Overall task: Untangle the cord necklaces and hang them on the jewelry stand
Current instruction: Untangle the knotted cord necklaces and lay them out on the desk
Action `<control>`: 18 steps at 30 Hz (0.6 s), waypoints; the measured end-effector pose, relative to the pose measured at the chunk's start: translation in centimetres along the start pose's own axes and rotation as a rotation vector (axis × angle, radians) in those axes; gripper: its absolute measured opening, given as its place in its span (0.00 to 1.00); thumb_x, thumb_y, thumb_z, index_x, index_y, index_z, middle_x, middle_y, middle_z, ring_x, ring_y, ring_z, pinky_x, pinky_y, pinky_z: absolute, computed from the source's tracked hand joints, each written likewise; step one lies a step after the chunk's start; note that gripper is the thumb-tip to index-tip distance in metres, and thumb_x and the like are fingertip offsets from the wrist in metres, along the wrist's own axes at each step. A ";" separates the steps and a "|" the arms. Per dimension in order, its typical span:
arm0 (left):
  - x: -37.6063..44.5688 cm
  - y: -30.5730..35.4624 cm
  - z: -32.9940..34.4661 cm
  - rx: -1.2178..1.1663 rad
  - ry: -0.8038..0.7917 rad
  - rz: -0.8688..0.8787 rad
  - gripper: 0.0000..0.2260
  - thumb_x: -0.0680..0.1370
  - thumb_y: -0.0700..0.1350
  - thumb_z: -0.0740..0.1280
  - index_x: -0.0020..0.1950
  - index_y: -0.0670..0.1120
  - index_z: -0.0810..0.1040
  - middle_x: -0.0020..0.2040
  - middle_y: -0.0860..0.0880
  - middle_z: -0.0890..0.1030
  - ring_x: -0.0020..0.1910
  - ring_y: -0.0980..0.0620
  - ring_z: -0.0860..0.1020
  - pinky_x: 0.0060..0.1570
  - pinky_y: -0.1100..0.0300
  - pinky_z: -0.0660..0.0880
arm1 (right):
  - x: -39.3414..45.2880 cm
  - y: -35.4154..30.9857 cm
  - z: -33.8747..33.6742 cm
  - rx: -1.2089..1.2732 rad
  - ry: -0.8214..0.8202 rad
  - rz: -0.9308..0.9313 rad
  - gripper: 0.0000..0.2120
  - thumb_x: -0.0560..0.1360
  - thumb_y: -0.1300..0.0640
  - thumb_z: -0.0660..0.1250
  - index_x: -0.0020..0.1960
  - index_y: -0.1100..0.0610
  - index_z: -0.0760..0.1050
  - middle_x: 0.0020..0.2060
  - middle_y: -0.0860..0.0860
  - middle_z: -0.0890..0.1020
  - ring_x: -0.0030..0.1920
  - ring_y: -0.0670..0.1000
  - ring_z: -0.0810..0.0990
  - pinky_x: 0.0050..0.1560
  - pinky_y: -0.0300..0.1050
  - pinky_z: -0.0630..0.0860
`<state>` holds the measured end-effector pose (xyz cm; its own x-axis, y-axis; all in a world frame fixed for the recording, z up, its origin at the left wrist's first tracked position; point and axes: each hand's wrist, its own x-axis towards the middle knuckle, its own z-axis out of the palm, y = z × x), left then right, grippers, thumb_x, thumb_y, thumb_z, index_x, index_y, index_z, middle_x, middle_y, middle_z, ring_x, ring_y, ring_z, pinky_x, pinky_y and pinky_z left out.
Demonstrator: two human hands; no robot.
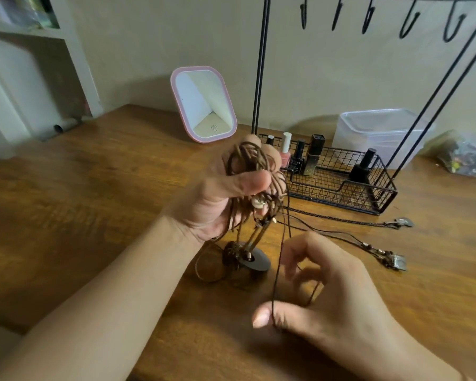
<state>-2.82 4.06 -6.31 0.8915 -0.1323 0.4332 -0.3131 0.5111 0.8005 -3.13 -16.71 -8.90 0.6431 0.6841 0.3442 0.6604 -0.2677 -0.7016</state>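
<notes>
Center frame, left hand (220,196): grips tangled cord bundle (252,171), raised over table (80,202)
Lower right, right hand (322,295): pinches 1 thin cord (282,259)
Top right, stand (261,64): hooks bare

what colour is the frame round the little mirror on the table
Pink, around the mirror; it shows in the head view, the only one.

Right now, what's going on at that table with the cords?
A person is working on a tangled bundle of brown cord necklaces, gripped and held up in the left hand above the wooden table. The right hand pinches one thin dark cord strand and draws it from the bundle. Two necklaces with metal pendants lie on the table. The hooks of the black wire jewelry stand are bare.
</notes>
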 end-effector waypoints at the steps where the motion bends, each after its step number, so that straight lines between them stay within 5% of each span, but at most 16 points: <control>1: 0.0 -0.3 0.0 0.000 -0.051 -0.008 0.11 0.65 0.46 0.81 0.41 0.51 0.80 0.43 0.54 0.82 0.44 0.54 0.81 0.45 0.60 0.79 | 0.1 0.1 0.1 -0.015 0.063 -0.011 0.27 0.58 0.30 0.76 0.47 0.44 0.73 0.44 0.42 0.78 0.43 0.47 0.80 0.39 0.43 0.80; 7: 0.3 -0.9 0.8 0.038 -0.205 -0.098 0.17 0.68 0.38 0.78 0.37 0.46 0.69 0.42 0.48 0.77 0.44 0.50 0.76 0.48 0.58 0.77 | 0.6 0.8 -0.4 0.117 0.141 0.028 0.15 0.71 0.38 0.70 0.50 0.47 0.82 0.47 0.41 0.85 0.48 0.43 0.84 0.44 0.35 0.79; 11: 0.1 -0.3 0.5 0.111 -0.169 -0.115 0.13 0.67 0.45 0.80 0.40 0.46 0.76 0.45 0.48 0.81 0.47 0.50 0.81 0.47 0.56 0.80 | 0.3 0.6 -1.2 0.346 0.278 -0.055 0.09 0.78 0.51 0.67 0.45 0.54 0.82 0.41 0.51 0.86 0.43 0.51 0.85 0.42 0.43 0.80; 16: 0.1 0.2 0.1 0.220 -0.015 -0.217 0.21 0.69 0.54 0.78 0.42 0.38 0.75 0.39 0.44 0.80 0.36 0.53 0.81 0.30 0.62 0.75 | -0.1 -0.3 -3.2 0.460 0.401 -0.128 0.12 0.76 0.41 0.67 0.43 0.49 0.79 0.29 0.43 0.78 0.29 0.53 0.76 0.34 0.55 0.77; 18: 0.1 0.2 -0.1 0.341 0.047 -0.216 0.14 0.72 0.48 0.74 0.35 0.41 0.75 0.37 0.41 0.73 0.30 0.55 0.76 0.28 0.64 0.68 | -0.1 -0.4 -3.7 0.327 0.388 -0.125 0.10 0.76 0.41 0.67 0.43 0.46 0.79 0.29 0.44 0.79 0.30 0.51 0.79 0.32 0.52 0.79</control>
<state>-2.71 4.27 -6.12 0.9602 -0.1628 0.2271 -0.2006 0.1641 0.9658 -1.99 -19.20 -6.35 0.7043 0.3787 0.6005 0.6259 0.0681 -0.7769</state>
